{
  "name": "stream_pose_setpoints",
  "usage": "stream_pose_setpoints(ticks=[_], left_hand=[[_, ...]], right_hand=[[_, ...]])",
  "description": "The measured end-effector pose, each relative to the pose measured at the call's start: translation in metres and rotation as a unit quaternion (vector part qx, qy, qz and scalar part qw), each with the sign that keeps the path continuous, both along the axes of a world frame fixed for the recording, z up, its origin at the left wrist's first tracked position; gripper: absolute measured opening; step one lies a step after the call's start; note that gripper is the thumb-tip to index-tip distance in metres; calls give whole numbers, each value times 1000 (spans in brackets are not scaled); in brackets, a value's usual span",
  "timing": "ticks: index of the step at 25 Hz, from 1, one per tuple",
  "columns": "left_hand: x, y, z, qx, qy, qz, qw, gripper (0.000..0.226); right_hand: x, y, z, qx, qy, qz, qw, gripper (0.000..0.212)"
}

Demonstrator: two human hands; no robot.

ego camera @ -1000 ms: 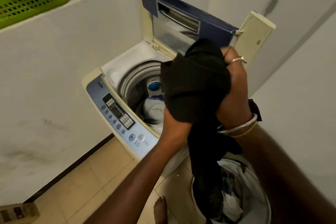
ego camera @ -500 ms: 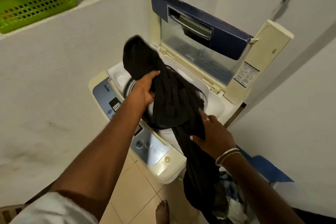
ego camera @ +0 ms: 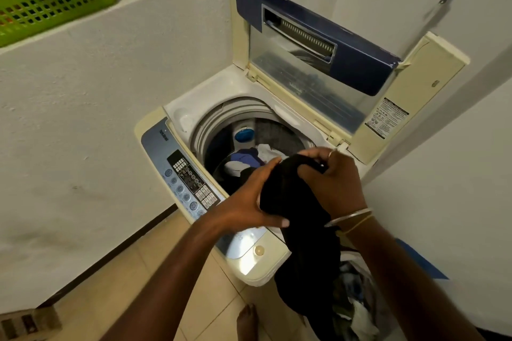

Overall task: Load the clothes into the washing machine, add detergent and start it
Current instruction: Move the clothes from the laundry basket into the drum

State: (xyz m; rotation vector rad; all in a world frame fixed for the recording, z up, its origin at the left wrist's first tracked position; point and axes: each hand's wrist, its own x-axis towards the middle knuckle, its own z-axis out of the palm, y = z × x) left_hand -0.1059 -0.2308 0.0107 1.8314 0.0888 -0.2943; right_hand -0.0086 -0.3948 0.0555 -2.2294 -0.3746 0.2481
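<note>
A cream top-loading washing machine (ego camera: 177,108) stands open, its lid (ego camera: 313,44) folded up against the wall. Inside the drum (ego camera: 221,124) lie white and blue clothes (ego camera: 249,156). A long black garment (ego camera: 293,202) hangs over the machine's front right corner, its lower end trailing down to the laundry basket (ego camera: 357,310) on the floor. My left hand (ego camera: 249,202) grips the garment from the left. My right hand (ego camera: 332,183), with a ring and bangles, grips its top from the right, at the drum's near edge.
The control panel (ego camera: 188,177) runs along the machine's left front edge. A green plastic basket (ego camera: 52,0) sits on the ledge at upper left. White walls close in on both sides. A bare foot (ego camera: 248,321) stands on the tiled floor.
Both hands have brought the black garment down and right, from spread high over the drum to bunched at its near right edge. The drum's contents are now visible.
</note>
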Motion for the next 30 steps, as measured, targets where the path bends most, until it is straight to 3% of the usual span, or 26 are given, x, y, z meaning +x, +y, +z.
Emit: stream_pose_setpoints(ticks=[2,3,7,10,12,14,15,16,17,19,20,23,26,28,30], left_hand=[[0,-15,7,-2,-95,21,995,126],[4,-24,15,-18,-116,61,991,119],[36,-32,39,3,-149,279,949,51],[60,-17,62,-9,-174,369,913,32],[78,0,84,-21,-190,399,897,36],[100,25,102,-53,-187,431,881,43],[110,37,108,-82,-170,448,874,42],[120,48,109,-105,-143,460,870,38],[128,56,105,-119,-112,468,868,33],[133,63,87,-130,-31,479,868,29],[129,62,75,-140,18,467,873,33],[108,53,46,-136,151,376,904,41],[73,26,49,-111,136,339,924,30],[51,12,68,-277,124,322,897,51],[38,12,79,-390,90,278,873,64]], right_hand=[[1,13,27,86,1,8,996,14],[1,22,39,144,17,9,989,15],[15,54,71,317,61,37,946,25],[25,49,73,349,36,101,931,50],[22,26,51,254,5,115,960,88],[7,2,12,38,27,151,987,124],[-3,-7,-8,-79,29,163,983,130],[-10,-12,-26,-162,27,157,974,123],[-12,-15,-40,-179,39,139,973,103],[-11,-12,-41,-94,58,80,991,50],[-8,-7,-29,-12,78,44,996,36],[15,14,33,273,131,-31,952,34],[56,52,92,338,244,-36,908,43],[79,81,111,386,324,-50,862,50],[90,108,118,428,356,-36,830,36]])
